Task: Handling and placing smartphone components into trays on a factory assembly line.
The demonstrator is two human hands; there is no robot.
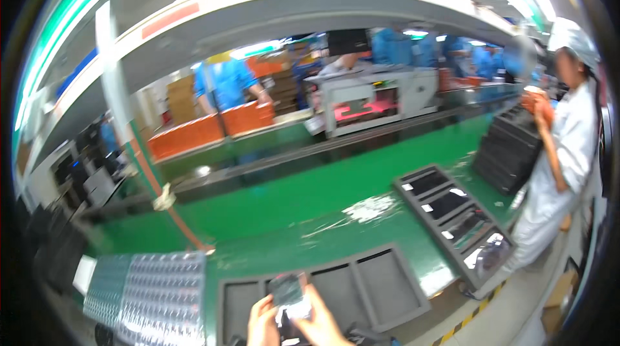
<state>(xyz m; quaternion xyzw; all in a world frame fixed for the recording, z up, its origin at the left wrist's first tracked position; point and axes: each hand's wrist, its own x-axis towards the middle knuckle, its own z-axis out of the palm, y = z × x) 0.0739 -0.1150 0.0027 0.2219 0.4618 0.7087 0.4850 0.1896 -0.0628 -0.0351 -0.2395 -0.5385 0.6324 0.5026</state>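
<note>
"How is the panel [289, 291] looking?"
"It is showing dark and rectangular, with a pale glare toward its lower end."
"Where is it sitting?"
"At six o'clock, it is showing against the grey tray [382, 279]."
"And the fingers?"
"On the left hand [263, 323] and right hand [321, 323], they are curling and pinching its nine and three o'clock sides, hardly spreading."

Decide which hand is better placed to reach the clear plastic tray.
Probably the left hand: it is nearer the clear plastic tray; the right hand is farther. Both hold the flat dark piece.
</note>
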